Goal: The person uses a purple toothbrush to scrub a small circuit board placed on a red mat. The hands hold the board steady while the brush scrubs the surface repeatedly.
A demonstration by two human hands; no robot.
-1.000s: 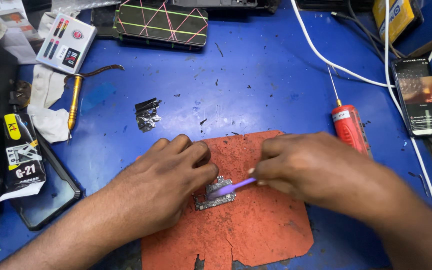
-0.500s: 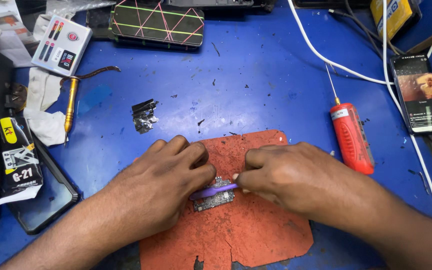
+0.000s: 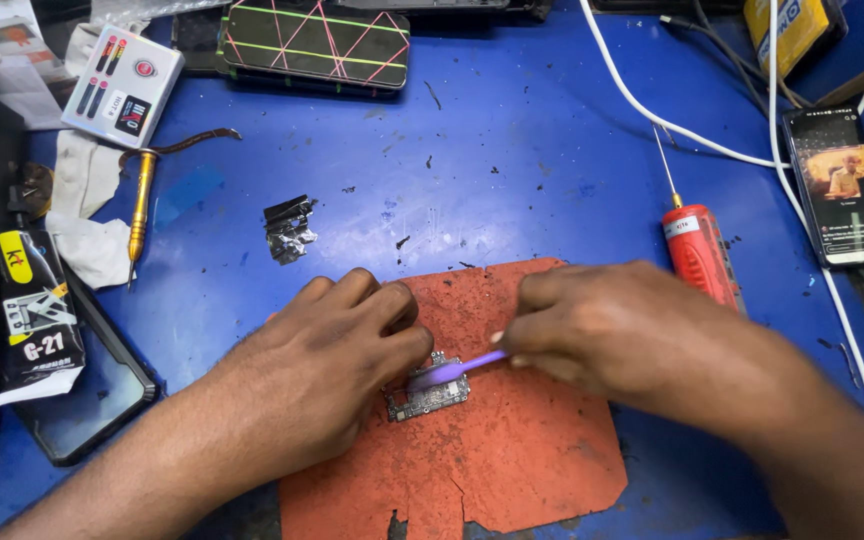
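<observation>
Left hand point(image 3: 337, 365) palm down on red-orange mat point(image 3: 512, 460), fingers curled, fingertips pressing down on small circuit board point(image 3: 428, 397); board lies flat on mat, near its upper left part. Right hand point(image 3: 632, 335) closed in pinch around purple brush point(image 3: 457, 369), brush head touching board's top edge just beside left fingertips. Mat sits on blue work surface point(image 3: 512, 150). Red pen-shaped tool point(image 3: 699, 250) just beyond right hand. Crumpled foil scrap point(image 3: 289, 229) above left hand, well apart. Phone with lit screen point(image 3: 842, 185) at far right.
</observation>
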